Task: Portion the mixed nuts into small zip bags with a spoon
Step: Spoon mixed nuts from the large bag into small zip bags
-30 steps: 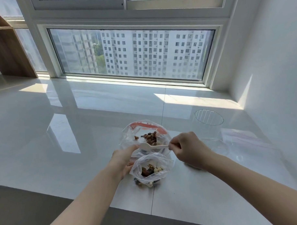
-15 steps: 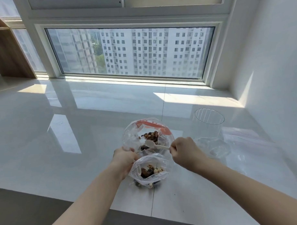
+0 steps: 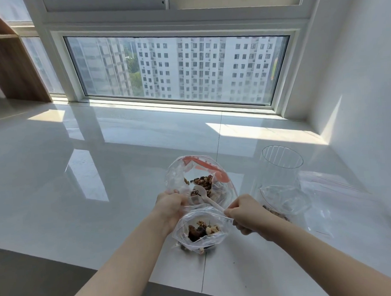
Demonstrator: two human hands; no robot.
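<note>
A large clear bag with a red zip strip [image 3: 180, 170] lies open on the white counter, with mixed nuts [image 3: 203, 182] inside. A small zip bag [image 3: 202, 231] stands in front of it, open at the top and partly filled with nuts. My left hand [image 3: 170, 207] pinches the left rim of the bags. My right hand [image 3: 245, 212] grips the handle of a white plastic spoon [image 3: 202, 193], and the spoon's bowl is down inside the large bag among the nuts.
A clear ribbed plastic cup [image 3: 279, 167] stands to the right on the counter [image 3: 80, 174], with more clear zip bags [image 3: 287, 202] lying around its base. The counter's front edge runs just below the small bag. A window and a white wall close off the back and right.
My right hand has moved the spoon from above the small bag forward into the large bag, and its bowl now dips among the nuts. My left hand has stayed at the bags.
</note>
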